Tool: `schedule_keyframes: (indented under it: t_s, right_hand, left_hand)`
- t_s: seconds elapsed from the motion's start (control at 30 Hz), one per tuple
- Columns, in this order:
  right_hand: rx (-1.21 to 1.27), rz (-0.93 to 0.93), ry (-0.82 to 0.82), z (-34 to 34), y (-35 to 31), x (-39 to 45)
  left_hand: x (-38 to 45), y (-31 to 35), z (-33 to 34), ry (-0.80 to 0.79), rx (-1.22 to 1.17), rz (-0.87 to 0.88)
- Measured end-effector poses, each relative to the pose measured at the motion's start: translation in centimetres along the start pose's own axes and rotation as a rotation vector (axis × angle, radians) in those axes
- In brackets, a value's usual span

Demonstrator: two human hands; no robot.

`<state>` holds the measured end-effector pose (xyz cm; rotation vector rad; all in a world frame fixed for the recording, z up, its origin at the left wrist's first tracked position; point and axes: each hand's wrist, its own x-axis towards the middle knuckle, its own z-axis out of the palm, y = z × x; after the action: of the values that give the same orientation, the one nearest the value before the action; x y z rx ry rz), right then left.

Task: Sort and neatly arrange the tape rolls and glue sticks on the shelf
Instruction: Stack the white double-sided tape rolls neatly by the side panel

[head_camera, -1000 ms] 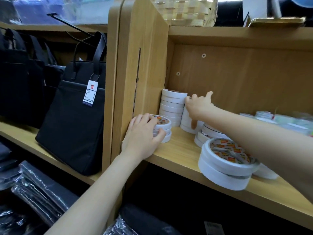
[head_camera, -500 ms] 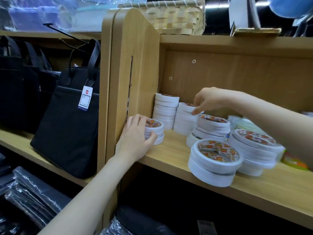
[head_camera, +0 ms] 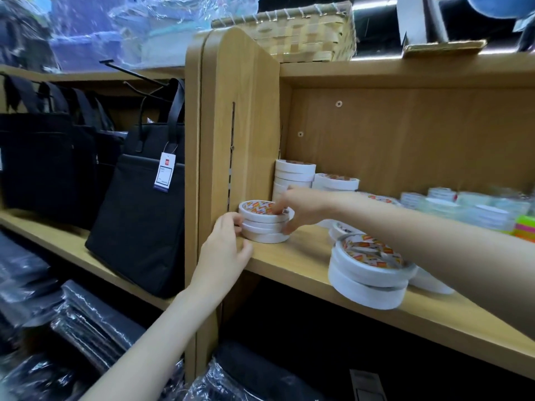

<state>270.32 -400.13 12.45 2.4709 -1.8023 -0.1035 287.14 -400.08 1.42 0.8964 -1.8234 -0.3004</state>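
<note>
A small stack of white tape rolls (head_camera: 265, 227) with an orange-printed top stands at the shelf's (head_camera: 304, 264) front left corner, against the side panel. My left hand (head_camera: 224, 247) curls its fingers against the stack's left side. From the right, my right hand (head_camera: 302, 209) grips the stack, fingers on the top roll and thumb low on its right side. Behind stand a taller white stack (head_camera: 295, 173) and a shorter one (head_camera: 335, 182). Two wide rolls (head_camera: 367, 274) sit stacked at the front edge. No glue sticks show.
Clear tape rolls (head_camera: 463, 204) and neon sticky notes (head_camera: 525, 227) crowd the shelf's right side, partly behind my right forearm. A black tote bag (head_camera: 139, 215) stands on the neighbouring shelf to the left. A woven basket (head_camera: 289, 33) sits on top.
My right hand has come forward and left from the back stacks onto the small front stack. My left hand has slid from covering that stack to its left side.
</note>
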Motion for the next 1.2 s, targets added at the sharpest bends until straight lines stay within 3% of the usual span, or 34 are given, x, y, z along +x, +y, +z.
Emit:
schedule_keyframes:
  t_s: [0.2, 0.53, 0.7, 0.87, 1.0, 1.1, 1.2]
  right_hand:
    - [0.187, 0.007, 0.096, 0.0, 0.9, -0.6]
    - [0.079, -0.024, 0.149, -1.2, 1.1, -1.0]
    - [0.081, -0.04, 0.059, 0.0, 0.8, -0.8]
    - [0.127, 0.016, 0.129, -2.7, 1.9, -3.8]
    - [0.189, 0.051, 0.203, -5.0, 2.3, -8.6]
    - [0.34, 0.017, 0.06, -5.6, 0.9, -12.3]
    - [0.288, 0.047, -0.172, -5.0, -0.9, -14.8]
  left_hand:
    - [0.6, 0.2, -0.2, -0.06, -0.049, -0.012]
    - [1.6, 1.4, 1.0, -0.107, 0.048, -0.123]
    - [2.1, 2.1, 1.6, -0.137, 0.189, -0.168]
    - [1.9, 1.7, 1.6, -0.075, 0.163, -0.006]
    - [2.4, 1.5, 2.0, -0.09, 0.281, 0.109]
    - [2.7, 1.9, 2.1, -0.119, 0.283, 0.059]
    - [3.1, 2.2, 1.8, -0.181, 0.262, 0.032]
